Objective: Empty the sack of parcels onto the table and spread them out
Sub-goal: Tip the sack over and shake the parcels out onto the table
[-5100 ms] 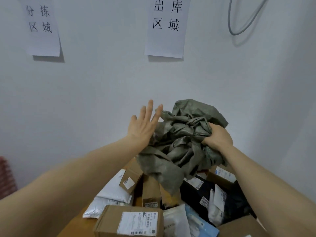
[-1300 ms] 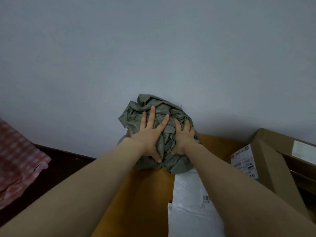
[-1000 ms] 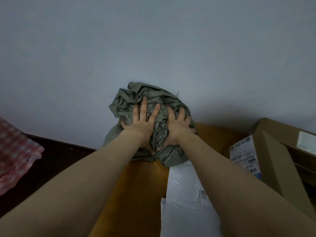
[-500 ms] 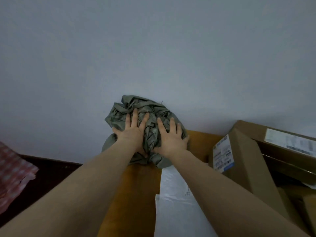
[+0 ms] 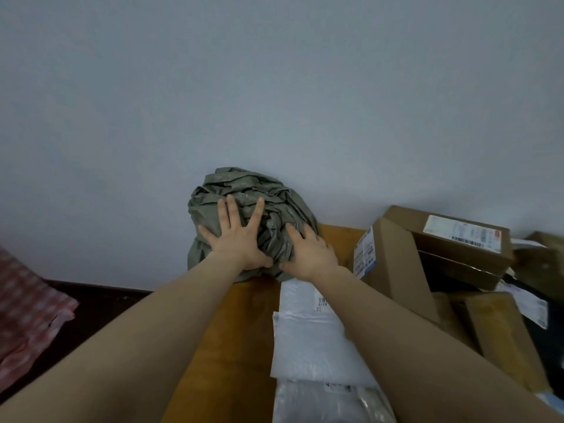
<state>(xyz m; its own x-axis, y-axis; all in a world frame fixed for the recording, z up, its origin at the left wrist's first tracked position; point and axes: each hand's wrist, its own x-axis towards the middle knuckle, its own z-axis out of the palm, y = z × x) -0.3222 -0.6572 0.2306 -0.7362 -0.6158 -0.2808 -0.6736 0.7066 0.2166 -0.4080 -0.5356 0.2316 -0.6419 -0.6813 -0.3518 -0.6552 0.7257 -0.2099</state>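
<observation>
On the crumpled sack (image 5: 253,206), the left hand (image 5: 236,239) presses with fingers spread flat, and the right hand (image 5: 309,253) lies flat beside it; neither grips. The sack sits bunched at the table's (image 5: 232,331) far corner against the wall (image 5: 274,87). From 3 to 5 o'clock lie a white mailer (image 5: 305,337) and stacked cardboard boxes (image 5: 396,270), nearer the right hand.

Grey-green sack (image 5: 244,190), orange-brown table (image 5: 232,346)

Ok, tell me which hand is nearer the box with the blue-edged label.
Right. The right hand presses the sack just left of the box; the left hand presses it farther left.
</observation>
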